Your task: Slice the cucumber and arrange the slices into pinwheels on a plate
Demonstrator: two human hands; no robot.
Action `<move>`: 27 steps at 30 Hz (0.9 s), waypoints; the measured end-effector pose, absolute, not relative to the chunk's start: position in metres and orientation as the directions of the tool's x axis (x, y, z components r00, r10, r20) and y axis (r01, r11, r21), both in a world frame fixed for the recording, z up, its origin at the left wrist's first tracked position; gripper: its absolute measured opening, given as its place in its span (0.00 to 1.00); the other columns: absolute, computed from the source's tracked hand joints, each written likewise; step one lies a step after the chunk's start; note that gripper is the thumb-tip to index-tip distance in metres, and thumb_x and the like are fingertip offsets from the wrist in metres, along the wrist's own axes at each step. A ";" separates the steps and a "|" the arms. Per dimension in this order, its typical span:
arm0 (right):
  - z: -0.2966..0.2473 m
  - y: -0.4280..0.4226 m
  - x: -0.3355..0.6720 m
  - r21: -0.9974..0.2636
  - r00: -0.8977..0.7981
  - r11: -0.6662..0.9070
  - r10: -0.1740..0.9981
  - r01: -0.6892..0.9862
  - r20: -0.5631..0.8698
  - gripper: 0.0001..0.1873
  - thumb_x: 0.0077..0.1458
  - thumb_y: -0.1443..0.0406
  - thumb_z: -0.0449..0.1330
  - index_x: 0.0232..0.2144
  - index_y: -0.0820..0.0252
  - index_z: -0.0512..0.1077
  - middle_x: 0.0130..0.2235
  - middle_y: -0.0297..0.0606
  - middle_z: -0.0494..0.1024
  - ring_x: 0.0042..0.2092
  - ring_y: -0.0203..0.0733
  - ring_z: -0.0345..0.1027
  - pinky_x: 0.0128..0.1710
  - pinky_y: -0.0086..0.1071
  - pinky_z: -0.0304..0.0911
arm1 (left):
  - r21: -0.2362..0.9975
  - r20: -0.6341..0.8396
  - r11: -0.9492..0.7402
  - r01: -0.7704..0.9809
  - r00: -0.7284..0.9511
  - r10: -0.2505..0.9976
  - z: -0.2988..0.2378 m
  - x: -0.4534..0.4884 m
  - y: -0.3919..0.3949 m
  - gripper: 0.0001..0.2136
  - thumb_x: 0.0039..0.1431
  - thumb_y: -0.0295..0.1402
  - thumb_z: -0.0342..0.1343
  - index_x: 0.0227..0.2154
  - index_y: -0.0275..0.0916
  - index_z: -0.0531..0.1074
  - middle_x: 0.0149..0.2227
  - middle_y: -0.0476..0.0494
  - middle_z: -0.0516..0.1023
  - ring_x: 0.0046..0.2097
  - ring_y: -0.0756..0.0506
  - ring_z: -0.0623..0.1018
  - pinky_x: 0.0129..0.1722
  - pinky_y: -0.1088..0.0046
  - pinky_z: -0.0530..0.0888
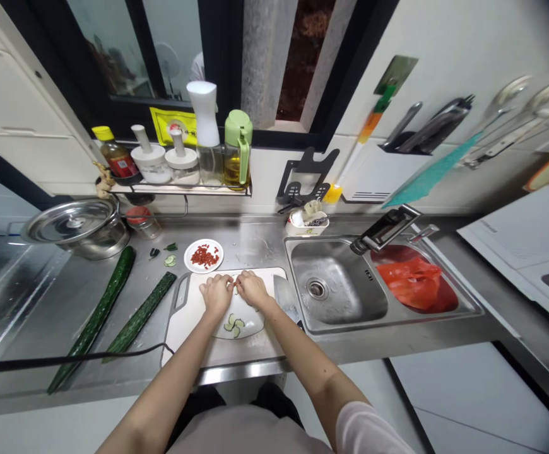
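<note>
My left hand (218, 293) and my right hand (252, 289) meet over the far side of a white plate (253, 323). Their fingertips are pinched close together, with a tiny reddish bit showing between them; its kind is too small to tell. Thin cucumber slices (233, 325) lie in a curved pattern on the near part of the plate. Beneath the plate is a pale cutting board (189, 321) with a grey handle. Just beyond the board, a small white dish (188, 257) holds small red pieces (204, 256) that look like goji berries.
Left of the board lie a long cucumber (97, 309) and a shorter cut one (142, 312). A knife blade (284, 296) rests at the board's right edge, beside the sink (341, 284). A lidded steel pot (85, 230) stands back left, under a condiment shelf (184, 189).
</note>
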State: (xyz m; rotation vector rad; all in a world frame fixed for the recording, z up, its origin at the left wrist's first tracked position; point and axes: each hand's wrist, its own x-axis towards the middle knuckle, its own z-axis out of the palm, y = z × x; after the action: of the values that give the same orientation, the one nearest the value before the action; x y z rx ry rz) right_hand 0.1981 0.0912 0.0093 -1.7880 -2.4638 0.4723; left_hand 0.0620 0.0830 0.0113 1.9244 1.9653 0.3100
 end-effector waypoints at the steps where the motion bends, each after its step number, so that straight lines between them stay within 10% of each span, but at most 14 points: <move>1: 0.009 0.092 0.198 -0.283 -0.331 0.284 0.934 0.916 -0.132 0.13 0.62 0.64 0.48 0.40 0.59 0.72 0.44 0.43 0.72 0.47 0.42 0.61 0.43 0.31 0.57 | 0.406 -0.108 0.042 0.913 0.003 0.994 0.011 0.062 0.083 0.11 0.60 0.37 0.48 0.37 0.45 0.75 0.42 0.42 0.75 0.46 0.40 0.68 0.43 0.62 0.55; 27: 0.016 0.089 0.204 -0.432 -0.264 0.222 0.964 0.874 -0.040 0.10 0.58 0.67 0.52 0.39 0.56 0.72 0.41 0.38 0.73 0.45 0.40 0.62 0.42 0.30 0.55 | 0.427 -0.086 0.056 0.903 -0.021 0.996 0.015 0.058 0.078 0.11 0.59 0.36 0.49 0.39 0.45 0.75 0.42 0.41 0.75 0.46 0.39 0.68 0.43 0.61 0.56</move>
State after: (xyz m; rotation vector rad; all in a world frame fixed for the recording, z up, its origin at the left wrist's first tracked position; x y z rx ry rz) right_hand 0.2042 0.0891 0.0161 -1.7388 -2.2586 0.5501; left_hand 0.0584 0.0784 0.0153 1.9042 1.9829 0.3588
